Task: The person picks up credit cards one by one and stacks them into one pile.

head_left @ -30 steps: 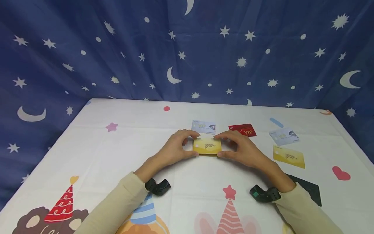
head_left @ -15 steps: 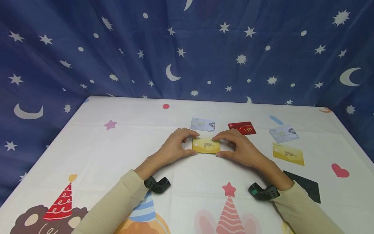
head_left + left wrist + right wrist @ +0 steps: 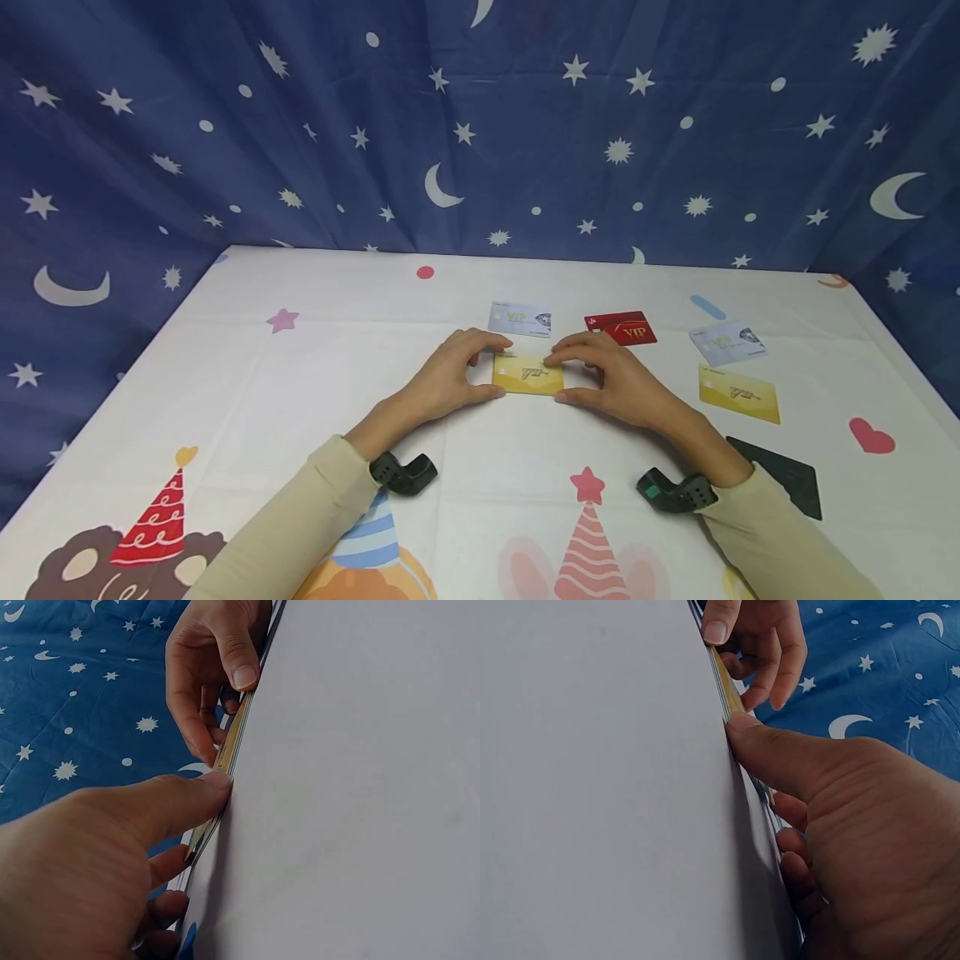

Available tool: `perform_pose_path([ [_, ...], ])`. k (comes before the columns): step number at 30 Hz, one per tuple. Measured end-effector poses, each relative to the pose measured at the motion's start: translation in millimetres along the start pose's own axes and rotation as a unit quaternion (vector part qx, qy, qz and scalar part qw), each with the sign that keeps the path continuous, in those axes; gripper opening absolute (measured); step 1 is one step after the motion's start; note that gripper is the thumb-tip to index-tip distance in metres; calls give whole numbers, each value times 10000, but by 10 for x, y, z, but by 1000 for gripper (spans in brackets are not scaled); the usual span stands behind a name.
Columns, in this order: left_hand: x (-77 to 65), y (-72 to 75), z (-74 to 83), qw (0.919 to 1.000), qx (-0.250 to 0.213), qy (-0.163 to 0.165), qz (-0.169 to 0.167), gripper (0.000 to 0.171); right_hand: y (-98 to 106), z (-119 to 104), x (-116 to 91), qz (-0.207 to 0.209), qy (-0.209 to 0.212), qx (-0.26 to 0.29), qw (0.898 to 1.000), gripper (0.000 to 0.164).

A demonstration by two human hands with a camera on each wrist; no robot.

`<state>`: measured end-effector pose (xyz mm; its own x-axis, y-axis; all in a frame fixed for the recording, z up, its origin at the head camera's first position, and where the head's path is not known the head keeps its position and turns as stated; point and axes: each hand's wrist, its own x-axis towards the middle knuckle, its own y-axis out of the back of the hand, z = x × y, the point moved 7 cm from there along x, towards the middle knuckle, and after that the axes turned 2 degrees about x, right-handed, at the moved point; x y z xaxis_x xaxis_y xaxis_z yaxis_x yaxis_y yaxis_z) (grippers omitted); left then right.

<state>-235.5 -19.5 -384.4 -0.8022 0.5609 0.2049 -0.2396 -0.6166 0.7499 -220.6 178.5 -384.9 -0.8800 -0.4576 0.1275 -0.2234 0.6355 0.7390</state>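
A small stack of plastic cards, with a gold VIP card (image 3: 528, 374) on top, lies flat on the white tablecloth in the head view. My left hand (image 3: 448, 377) grips its left end, thumb at the near corner and index finger at the far corner. Opposite it, my right hand (image 3: 620, 372) holds the right end the same way. Several thin layers show along the edge of the card stack (image 3: 229, 754) in the left wrist view. From the right wrist, the right thumb (image 3: 769, 746) presses that near edge.
Behind the stack lies a silver VIP card (image 3: 520, 319), with a red VIP card (image 3: 630, 330) to its right. Farther right are another silver card (image 3: 727, 343), a gold card (image 3: 739, 394) and a black card (image 3: 783, 477) partly under the right forearm.
The stack's near edge looks more even than a second ago, when a darker layer stuck out below the top card. My right index finger has slid slightly left. Both hands keep their hold.
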Motion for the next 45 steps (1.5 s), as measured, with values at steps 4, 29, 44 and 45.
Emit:
perform_pose_path([
  [4, 4, -10, -4, 10000, 21, -20, -1, 61, -1, 10, -8, -8, -24, 18, 10000, 46],
  [29, -4, 4, -14, 9998, -113, 128, -98, 63, 2, 20, -2, -40, -115, 49, 9999, 44],
  [44, -16, -8, -35, 9997, -113, 178, -159, 63, -9, 7, 6, -58, -114, 41, 9999, 44],
  [45, -15, -11, -35, 9996, -125, 184, -162, 63, -8, 8, 4, -59, -128, 42, 9999, 44],
])
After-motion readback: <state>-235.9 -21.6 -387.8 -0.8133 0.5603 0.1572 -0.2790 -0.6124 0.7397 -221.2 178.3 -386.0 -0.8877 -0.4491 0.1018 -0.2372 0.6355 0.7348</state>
